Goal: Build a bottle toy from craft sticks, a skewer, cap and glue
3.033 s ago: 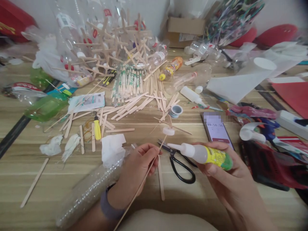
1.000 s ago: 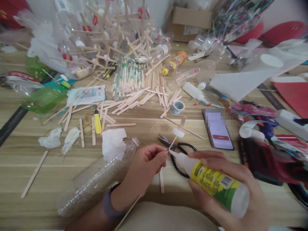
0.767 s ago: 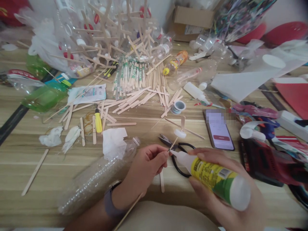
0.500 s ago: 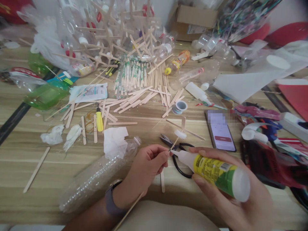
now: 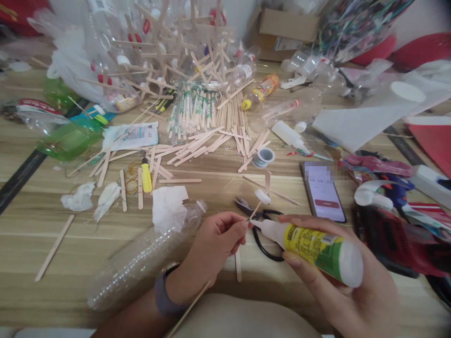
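Observation:
My left hand [image 5: 221, 234] pinches a thin wooden skewer [image 5: 255, 211] between thumb and fingertips. Past the fingers, the skewer ends at a white plastic cap [image 5: 262, 196] with a flat wooden craft stick [image 5: 268, 182] beside it; I cannot tell how they are joined. A stretch of stick also shows below my left wrist. My right hand [image 5: 352, 291] is wrapped around a yellow-and-green glue bottle [image 5: 313, 246], tipped sideways. Its nozzle meets the skewer right at my left fingertips. Black-handled scissors [image 5: 259, 241] lie under the bottle's nozzle.
A clear plastic bottle [image 5: 141, 256] lies left of my left arm, with white paper [image 5: 169, 206] against it. Craft sticks [image 5: 200, 145], a wire spool [image 5: 263, 157] and a phone [image 5: 324, 192] sit farther out. Bottles and stick structures [image 5: 158, 56] crowd the back.
The glue bottle's base has shifted slightly up and left in my right hand. The white cap has turned a little. My left hand stays in place.

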Available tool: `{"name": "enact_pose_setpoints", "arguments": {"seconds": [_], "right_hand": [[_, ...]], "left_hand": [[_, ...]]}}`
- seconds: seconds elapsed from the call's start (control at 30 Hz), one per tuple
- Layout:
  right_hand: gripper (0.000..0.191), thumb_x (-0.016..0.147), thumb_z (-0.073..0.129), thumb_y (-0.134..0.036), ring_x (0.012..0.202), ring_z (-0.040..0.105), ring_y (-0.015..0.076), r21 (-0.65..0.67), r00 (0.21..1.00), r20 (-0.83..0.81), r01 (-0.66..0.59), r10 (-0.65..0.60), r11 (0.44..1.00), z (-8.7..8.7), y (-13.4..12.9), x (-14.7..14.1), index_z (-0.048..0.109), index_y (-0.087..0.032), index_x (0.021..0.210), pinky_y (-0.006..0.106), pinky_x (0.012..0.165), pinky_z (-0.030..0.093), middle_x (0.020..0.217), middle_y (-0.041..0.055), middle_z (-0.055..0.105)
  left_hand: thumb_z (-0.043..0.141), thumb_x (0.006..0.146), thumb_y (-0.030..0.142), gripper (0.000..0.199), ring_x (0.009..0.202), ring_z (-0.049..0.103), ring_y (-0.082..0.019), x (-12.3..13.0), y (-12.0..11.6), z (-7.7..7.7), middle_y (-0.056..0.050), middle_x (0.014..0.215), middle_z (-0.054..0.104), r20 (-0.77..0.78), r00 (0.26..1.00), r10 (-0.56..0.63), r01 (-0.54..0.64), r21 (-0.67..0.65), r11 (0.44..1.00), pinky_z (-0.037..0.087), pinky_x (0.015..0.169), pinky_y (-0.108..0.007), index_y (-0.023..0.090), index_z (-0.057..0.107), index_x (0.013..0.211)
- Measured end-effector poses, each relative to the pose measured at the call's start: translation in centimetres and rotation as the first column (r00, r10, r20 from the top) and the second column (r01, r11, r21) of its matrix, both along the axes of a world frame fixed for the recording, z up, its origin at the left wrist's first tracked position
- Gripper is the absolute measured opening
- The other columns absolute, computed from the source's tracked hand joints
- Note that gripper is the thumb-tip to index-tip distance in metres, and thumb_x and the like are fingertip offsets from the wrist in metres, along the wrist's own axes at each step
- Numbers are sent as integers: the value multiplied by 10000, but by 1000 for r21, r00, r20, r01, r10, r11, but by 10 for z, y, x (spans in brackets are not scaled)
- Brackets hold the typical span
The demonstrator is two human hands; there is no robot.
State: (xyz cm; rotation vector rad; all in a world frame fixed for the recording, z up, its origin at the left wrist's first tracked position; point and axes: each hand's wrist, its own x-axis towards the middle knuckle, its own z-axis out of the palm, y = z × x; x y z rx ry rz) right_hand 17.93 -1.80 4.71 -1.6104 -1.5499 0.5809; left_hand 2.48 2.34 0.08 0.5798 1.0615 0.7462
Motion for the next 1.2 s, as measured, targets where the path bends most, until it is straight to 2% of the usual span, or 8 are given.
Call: {"name": "enact_pose_setpoints", "arguments": {"seconds": [0.17,0.37,0.5,0.97,1.2], "right_hand": [[212,826,681,-372,944,664,228,7,1000,22,-11,11,1000,-1,0,3,637,-331,1030,343,836,506,1028,-3,717],[231,823,680,-349,880,698,231,42,988,120,-106,100,993,-5,4,13,631,-302,1044,326,739,554,1010,19,731],[227,824,676,-329,863,705,231,56,984,146,-111,102,992,-5,4,16,628,-297,1044,324,724,564,1007,21,734],[234,799,697,-368,872,697,269,63,997,57,-63,59,996,-8,1,15,646,-309,1019,386,721,562,998,32,735],[223,766,722,-409,855,680,275,-8,990,-118,73,-74,997,-8,3,8,669,-311,959,411,784,534,969,27,730]], "left_hand": [[666,690,356,219,445,338,-52,0,-1,0,61,505,486,5,1000,7,-7,-3,1000,192,431,-207,140,655,727],[674,686,366,236,444,340,-50,0,-1,-1,61,506,487,-4,1000,4,-4,-5,1000,195,431,-205,134,661,728],[672,697,360,234,439,335,-45,0,-1,0,65,501,484,-8,1000,-4,4,-6,1000,192,432,-203,130,663,740],[672,685,360,233,426,329,-40,0,-1,0,66,489,485,-3,1000,-6,6,-15,1000,191,423,-197,131,664,726],[692,675,369,238,429,328,-42,0,-2,1,62,490,486,14,1000,6,-6,-21,1000,191,417,-191,136,669,717]]}}
